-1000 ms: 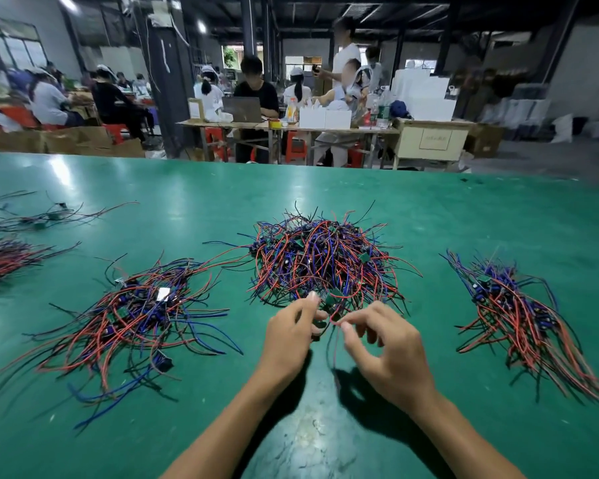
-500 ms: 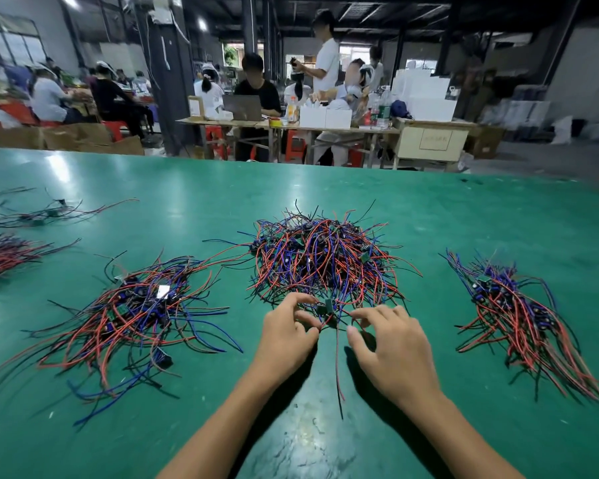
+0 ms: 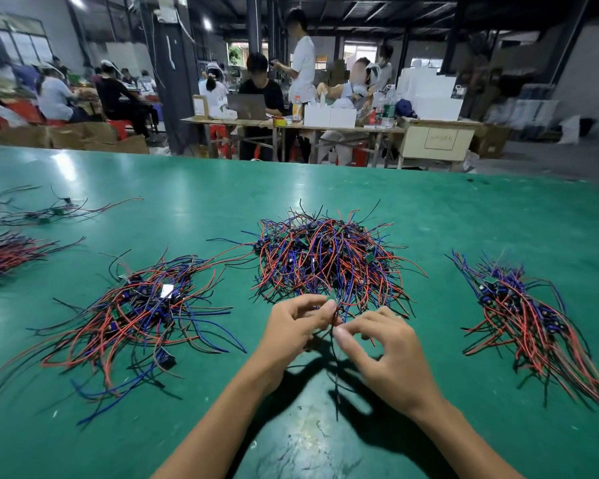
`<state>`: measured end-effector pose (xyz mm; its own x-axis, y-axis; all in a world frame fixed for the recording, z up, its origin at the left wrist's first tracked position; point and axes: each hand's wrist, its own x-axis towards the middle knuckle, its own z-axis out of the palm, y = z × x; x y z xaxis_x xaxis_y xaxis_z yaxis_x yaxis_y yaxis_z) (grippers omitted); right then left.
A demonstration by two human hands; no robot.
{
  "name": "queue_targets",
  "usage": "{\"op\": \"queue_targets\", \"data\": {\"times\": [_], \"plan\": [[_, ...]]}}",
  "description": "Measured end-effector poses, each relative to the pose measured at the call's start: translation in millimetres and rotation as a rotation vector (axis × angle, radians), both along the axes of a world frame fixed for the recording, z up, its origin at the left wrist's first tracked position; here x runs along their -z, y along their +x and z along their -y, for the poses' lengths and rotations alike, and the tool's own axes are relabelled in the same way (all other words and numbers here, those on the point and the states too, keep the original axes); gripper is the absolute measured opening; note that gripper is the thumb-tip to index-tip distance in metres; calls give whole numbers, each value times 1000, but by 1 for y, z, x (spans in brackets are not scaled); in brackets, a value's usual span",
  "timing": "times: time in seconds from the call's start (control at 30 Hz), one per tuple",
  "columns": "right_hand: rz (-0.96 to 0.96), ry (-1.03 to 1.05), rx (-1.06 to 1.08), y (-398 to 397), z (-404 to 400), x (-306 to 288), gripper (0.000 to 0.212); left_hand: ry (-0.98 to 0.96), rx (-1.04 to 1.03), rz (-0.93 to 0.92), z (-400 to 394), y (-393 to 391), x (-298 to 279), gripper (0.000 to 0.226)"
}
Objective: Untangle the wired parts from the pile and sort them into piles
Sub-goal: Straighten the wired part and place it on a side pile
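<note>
A tangled pile [image 3: 329, 261] of red, blue and black wired parts lies in the middle of the green table [image 3: 187, 209]. At its near edge my left hand [image 3: 291, 326] pinches a wired part [image 3: 333, 340] by its top, and my right hand [image 3: 388, 354] pinches the same part's wires just below. Its dark wires hang down between my hands to the table. A sorted pile [image 3: 135, 312] spreads out on the left. Another sorted pile [image 3: 529, 319] lies on the right, its wires trailing toward me.
Two smaller wire bundles lie at the far left edge, one [image 3: 7, 252] nearer and one [image 3: 49, 210] farther back. Beyond the table's far edge several people sit and stand at workbenches [image 3: 291, 122] with boxes.
Both hands have lifted slightly off the table and closed together on one wired part, drawing it out of the pile's near edge. The piles have not shifted.
</note>
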<state>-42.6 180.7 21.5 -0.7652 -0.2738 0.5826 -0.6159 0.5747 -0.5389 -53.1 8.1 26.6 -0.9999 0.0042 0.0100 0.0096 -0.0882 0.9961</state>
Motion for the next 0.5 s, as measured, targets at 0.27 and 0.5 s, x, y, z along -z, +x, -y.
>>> {"op": "queue_targets", "data": {"times": [0.27,0.5], "plan": [[193,-328,110,-10,-6,1,35,390,263,151,4,2,-12,38],[186,-124,202,-15,-9,6,13,-242,-424,-278,61,-11,-46,24]]}}
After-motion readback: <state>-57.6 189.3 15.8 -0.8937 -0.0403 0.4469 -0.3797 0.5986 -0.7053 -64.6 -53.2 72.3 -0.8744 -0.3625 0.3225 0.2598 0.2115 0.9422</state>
